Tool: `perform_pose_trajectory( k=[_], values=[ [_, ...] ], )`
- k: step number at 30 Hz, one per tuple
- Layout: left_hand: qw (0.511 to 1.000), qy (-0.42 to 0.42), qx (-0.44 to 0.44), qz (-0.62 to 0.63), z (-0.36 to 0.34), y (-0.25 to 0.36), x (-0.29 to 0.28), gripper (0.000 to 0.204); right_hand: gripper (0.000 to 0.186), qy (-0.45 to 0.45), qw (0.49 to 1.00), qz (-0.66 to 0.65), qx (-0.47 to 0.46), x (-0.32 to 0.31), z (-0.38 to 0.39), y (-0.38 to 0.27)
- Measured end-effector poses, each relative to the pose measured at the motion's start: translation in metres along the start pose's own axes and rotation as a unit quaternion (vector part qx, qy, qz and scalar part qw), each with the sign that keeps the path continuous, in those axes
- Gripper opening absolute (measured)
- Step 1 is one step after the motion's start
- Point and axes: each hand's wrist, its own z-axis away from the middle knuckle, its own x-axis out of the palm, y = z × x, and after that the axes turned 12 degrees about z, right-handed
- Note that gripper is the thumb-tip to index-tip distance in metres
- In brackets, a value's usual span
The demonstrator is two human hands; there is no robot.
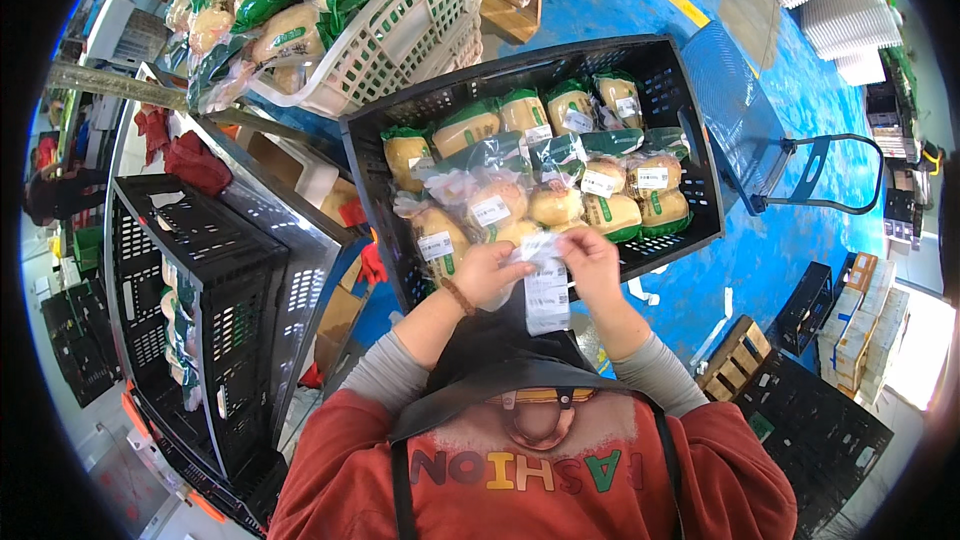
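Note:
In front of me a strip of white printed labels point(547, 302) hangs down from between my two hands. My right hand point(594, 260) pinches its upper end between thumb and fingers. My left hand point(487, 274) is closed on the strip's other side, a beaded bracelet on its wrist. Just beyond the hands is a black plastic crate point(706, 185), tilted slightly in view. Inside it lie several clear-and-green plastic packs of pale yellow food point(555, 205), in rows. Many of these packs bear a white label point(490, 210) on top.
At upper left, a white slotted basket point(400, 25) is heaped with similar packs. Black crates point(235, 340) stand on the left beside a metal-edged table. A blue mesh cart with a dark handle point(825, 175) is at the right on blue floor. A wooden pallet point(735, 358) lies lower right.

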Motion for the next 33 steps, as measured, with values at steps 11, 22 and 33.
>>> perform_pose_trajectory(
  k=[11, 22, 33],
  values=[
    [0.923, -0.114, 0.210, -0.301, -0.022, -0.006, -0.012, 0.013, 0.020, 0.035, 0.927, 0.348, -0.137, -0.005, -0.046, -0.022],
    [0.934, -0.128, 0.141, -0.304, -0.032, 0.020, -0.004, 0.014, 0.035, 0.112, 0.807, 0.496, -0.300, 0.005, -0.044, -0.014],
    [0.879, -0.141, 0.042, -0.454, -0.062, 0.015, 0.015, 0.029, 0.017, 0.102, 0.897, 0.317, -0.290, -0.005, -0.059, 0.008]
  ],
)
